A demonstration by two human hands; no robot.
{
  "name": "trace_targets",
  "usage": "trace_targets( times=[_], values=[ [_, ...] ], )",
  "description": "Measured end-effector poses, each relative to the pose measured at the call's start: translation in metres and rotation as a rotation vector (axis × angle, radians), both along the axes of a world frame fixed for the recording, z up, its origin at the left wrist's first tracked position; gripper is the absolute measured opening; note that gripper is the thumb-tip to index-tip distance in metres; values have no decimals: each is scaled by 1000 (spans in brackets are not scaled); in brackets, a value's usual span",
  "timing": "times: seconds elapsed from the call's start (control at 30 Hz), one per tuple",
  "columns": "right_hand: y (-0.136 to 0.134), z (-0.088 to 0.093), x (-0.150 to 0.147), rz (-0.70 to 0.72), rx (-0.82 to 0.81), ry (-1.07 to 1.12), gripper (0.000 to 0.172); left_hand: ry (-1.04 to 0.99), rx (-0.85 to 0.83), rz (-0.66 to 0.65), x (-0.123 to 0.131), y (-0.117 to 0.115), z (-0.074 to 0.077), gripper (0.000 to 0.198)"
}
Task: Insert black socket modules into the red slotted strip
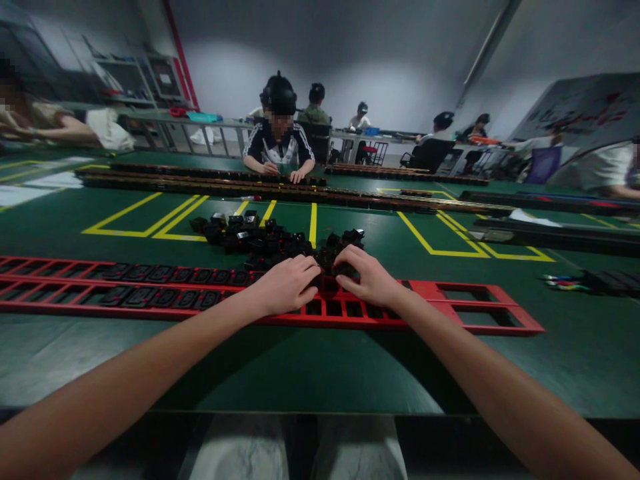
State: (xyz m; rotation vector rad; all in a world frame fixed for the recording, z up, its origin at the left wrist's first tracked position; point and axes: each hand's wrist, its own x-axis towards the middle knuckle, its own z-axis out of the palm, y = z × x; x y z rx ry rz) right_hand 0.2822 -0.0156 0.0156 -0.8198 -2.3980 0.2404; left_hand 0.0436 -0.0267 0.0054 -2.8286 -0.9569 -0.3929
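Note:
A long red frame (pixel 425 291) with two rows of rectangular openings lies across the green table before me. Black plastic parts (pixel 160 298) sit in several of its slots on the left side. My left hand (pixel 287 283) is over the frame's middle, its fingers and thumb closed about a small black part. Just to the right, my right hand (pixel 369 277) curls its fingers and thumb round another dark part (pixel 345 269). Fingers and shadow hide most of both parts. Directly beyond the hands lies a loose heap of black parts (pixel 267 239).
Long dark rails (pixel 350 197) run across the table farther back, with a co-worker (pixel 280 137) seated behind them. Yellow tape outlines (pixel 430 252) mark the tabletop (pixel 310 373). Cables with coloured ends (pixel 560 283) lie at the right. Other people sit in the background.

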Motion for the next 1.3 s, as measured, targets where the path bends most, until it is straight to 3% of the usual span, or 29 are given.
trace_targets(
  times=[0.63,1.3],
  values=[
    [-4,-2,-1,86,-125,-42,19,27,-9,-4,0,0,-1,26],
    [-2,-1,-1,121,-41,-113,15,51,17,-5,-1,1,-2,26]
  ],
)
